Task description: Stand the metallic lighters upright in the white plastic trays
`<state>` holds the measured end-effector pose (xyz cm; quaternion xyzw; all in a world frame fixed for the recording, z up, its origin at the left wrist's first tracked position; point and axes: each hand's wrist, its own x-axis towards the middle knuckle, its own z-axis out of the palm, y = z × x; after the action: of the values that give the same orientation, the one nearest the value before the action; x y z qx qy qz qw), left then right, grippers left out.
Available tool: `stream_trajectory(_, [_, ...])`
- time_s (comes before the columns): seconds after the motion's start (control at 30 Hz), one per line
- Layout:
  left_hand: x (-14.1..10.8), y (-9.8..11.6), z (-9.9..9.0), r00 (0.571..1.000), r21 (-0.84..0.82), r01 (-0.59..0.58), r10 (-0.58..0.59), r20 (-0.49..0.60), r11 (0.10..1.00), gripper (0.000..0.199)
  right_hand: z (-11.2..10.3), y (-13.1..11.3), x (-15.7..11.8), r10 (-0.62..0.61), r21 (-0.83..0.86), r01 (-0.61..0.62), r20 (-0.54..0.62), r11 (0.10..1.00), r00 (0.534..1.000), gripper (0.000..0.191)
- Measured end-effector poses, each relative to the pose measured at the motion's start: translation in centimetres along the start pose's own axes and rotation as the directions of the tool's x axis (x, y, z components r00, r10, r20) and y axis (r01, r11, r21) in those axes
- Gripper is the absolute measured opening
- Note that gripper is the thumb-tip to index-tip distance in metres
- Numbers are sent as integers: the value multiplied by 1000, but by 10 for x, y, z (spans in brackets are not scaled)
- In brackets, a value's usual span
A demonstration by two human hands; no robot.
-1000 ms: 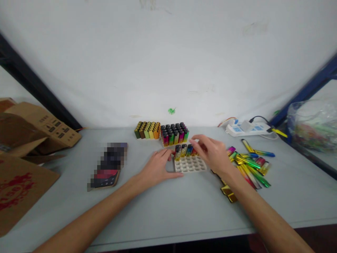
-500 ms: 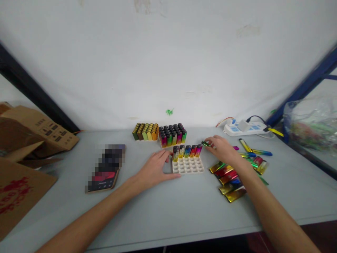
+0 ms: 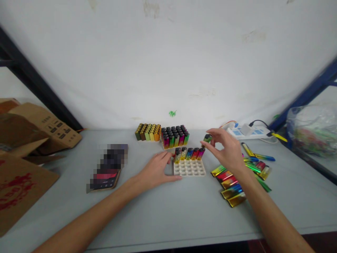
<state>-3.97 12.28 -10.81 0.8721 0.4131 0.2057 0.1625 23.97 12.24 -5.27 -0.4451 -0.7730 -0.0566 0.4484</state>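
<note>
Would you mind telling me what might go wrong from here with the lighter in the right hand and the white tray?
1. The right hand pinches the lighter only at its fingertips above the table, so it might slip.
2. The five lighters standing in the white tray's far row could be knocked if the hand comes in low.
3. The left hand rests only at the tray's left edge, so the tray might slide.

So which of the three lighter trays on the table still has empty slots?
The white tray nearest the person, steadied by the left hand: only its back row holds lighters. The two trays by the wall look full.
</note>
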Motion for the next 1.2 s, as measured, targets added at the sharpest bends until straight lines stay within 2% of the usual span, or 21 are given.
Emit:
stream_trajectory(0.17, [0, 0, 1, 1000, 9, 2, -2, -2, 1000, 61, 4, -19, -8, -52, 88, 59, -77, 994, 996, 30])
stream_trajectory(0.23, [-1, 0, 2, 1000, 8, 0, 0, -6, 1000, 60, 11, -26, -11, -80, 150, 83, -26, 985, 996, 30])
stream_trajectory(0.3, [-1, 0, 2, 1000, 10, -9, 9, -10, 1000, 60, 19, -30, -13, -148, 223, 128, 76, 966, 986, 28])
stream_trajectory(0.43, [-1, 0, 2, 999, 34, -26, 27, -18, 999, 56, 33, -33, -15, -294, 309, 220, 218, 925, 930, 18])
stream_trajectory(0.6, [-1, 1, 1, 1000, 36, -17, 17, -7, 999, 57, 34, -30, -14, -294, 251, 240, 209, 938, 933, 17])
stream_trajectory(0.77, [-1, 2, 1, 1000, 34, -14, 14, -8, 999, 57, 31, -26, -11, -229, 203, 191, 179, 960, 957, 15])
stream_trajectory(0.93, [-1, 1, 1, 1000, 28, -28, 28, -10, 999, 56, 33, -25, -12, -282, 246, 227, 216, 942, 935, 17])
stream_trajectory(1.2, [-2, -1, 3, 999, 24, -36, 37, -17, 999, 58, 29, -27, -11, -262, 233, 205, 250, 951, 932, 23])
